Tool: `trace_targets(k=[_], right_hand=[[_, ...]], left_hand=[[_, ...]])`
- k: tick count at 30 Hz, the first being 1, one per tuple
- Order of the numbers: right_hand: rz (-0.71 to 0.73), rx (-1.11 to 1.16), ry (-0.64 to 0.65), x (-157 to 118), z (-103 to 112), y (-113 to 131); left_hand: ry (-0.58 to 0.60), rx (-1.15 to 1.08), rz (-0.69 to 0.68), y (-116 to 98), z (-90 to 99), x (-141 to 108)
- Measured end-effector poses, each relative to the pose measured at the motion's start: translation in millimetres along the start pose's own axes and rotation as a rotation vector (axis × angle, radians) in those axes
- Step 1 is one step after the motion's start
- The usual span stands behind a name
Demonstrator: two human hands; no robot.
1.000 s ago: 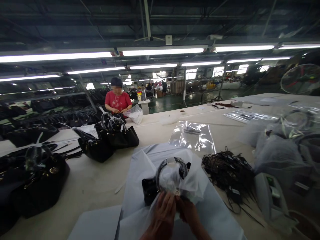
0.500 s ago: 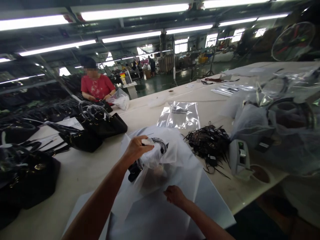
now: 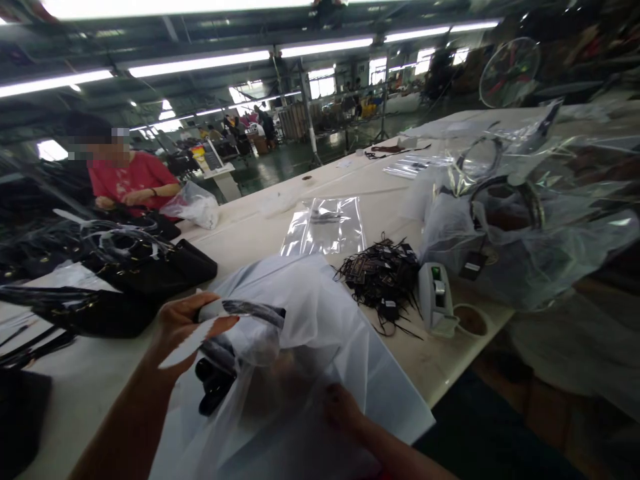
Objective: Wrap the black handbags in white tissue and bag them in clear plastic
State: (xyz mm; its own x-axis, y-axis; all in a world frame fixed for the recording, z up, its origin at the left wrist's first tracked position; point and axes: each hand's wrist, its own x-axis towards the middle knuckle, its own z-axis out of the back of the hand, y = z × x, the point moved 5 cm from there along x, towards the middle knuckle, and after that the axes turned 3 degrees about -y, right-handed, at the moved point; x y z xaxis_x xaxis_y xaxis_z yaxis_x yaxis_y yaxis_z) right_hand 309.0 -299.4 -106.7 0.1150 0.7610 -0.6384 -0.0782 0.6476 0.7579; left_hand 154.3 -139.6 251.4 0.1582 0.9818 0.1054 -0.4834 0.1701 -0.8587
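Left hand [image 3: 175, 327] curled round bag handle [image 3: 256, 309]; handle points left, long axis sideways. Right hand [image 3: 344, 410] half-curled at wrap [image 3: 313, 303], grip unclear. Black bag [image 3: 216, 390] partly under wrap, on pale sheet [image 3: 400, 400], body axis veiled.

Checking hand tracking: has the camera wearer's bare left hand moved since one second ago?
Yes: judged against the tangled heap of dark, thin-strapped tags, the bare left hand has moved leftward, away from it.
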Motion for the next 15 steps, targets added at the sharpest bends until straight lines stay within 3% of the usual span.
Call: trace_targets(k=[3, 9, 12, 15], right_hand=[[-0.095, 0.119, 0.018, -3, 3, -6], [-0.128, 0.129, 0.040, -15, 23, 2], [-0.030, 0.062, -0.094, -13, 67, 21], [0.102, -0.029, -0.296, 7, 132, 56]], left_hand=[[-0.021, 0.036, 0.047, 3, 0.3, -10], [0.059, 0.066, 0.131, 12, -22.3, -29], [0.049, 0.136, 0.119, 13, -20.2, -32], [-0.054, 0.259, 0.080, 22, -4.9, -31]])
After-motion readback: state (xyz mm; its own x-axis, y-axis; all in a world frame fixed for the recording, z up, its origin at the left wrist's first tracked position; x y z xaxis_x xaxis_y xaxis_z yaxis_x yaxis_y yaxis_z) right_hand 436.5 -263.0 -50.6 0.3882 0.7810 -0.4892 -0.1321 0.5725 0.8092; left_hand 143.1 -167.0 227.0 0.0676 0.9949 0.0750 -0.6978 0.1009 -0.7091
